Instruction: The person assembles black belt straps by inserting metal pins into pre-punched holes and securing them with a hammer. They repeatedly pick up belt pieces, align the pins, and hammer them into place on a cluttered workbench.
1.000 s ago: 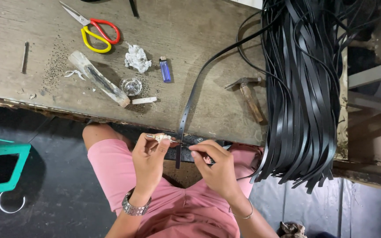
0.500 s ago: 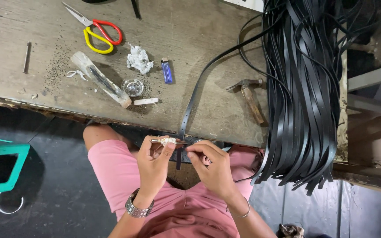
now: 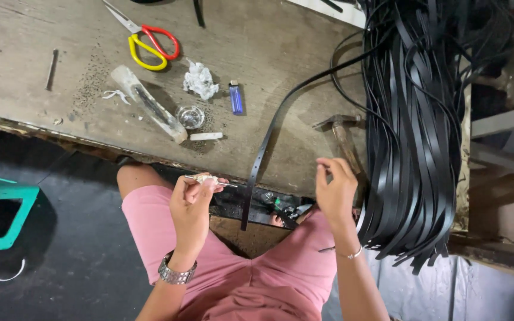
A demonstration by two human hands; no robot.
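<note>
Two hands work over my lap. My left hand [image 3: 193, 199] has its fingers clamped on a thin pale-handled tool [image 3: 210, 179], its metal tip pointing at the black strap [image 3: 260, 159] that hangs off the counter [image 3: 43, 113] edge. My right hand [image 3: 335, 189] is raised near the hammer [image 3: 345, 139], fingers loosely curled and holding nothing I can make out. Beyond them lie a blue lighter [image 3: 235, 98] and scissors [image 3: 147, 40].

left hand [image 3: 193, 199] pinched shut, right hand [image 3: 335, 189] raised, fingers loosely curled
</note>
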